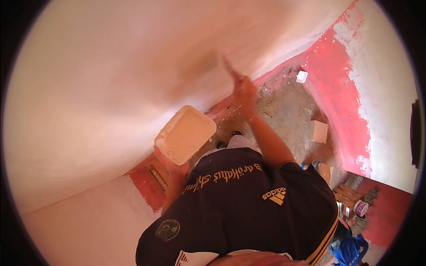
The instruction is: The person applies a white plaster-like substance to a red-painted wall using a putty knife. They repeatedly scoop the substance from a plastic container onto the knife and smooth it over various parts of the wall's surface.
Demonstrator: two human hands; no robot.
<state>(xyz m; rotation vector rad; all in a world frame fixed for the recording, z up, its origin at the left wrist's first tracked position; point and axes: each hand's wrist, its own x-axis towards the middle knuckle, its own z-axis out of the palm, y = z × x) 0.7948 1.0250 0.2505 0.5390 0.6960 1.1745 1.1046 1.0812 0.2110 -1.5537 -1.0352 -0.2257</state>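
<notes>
My left hand [171, 163] grips the near edge of a rectangular plastic tub [185, 135] with rounded corners. Pale, creamy stuff coats the part of it that shows, with smears along the rim. My right arm reaches out toward the wall [133, 62], and my right hand [245, 92] is closed close to its surface. A thin dark shape juts from that hand to the upper left, smeared by motion, so its kind cannot be made out. Pale whitish coating covers most of this wall.
Red paint shows on the lower right wall [330, 73] under a ragged whitish edge. On the dirty floor [284, 104] are a small white container [301, 76] and a cardboard box [318, 131]. A wooden crate [346, 195], a white bucket [360, 208] and a blue bag [350, 250] lie at lower right.
</notes>
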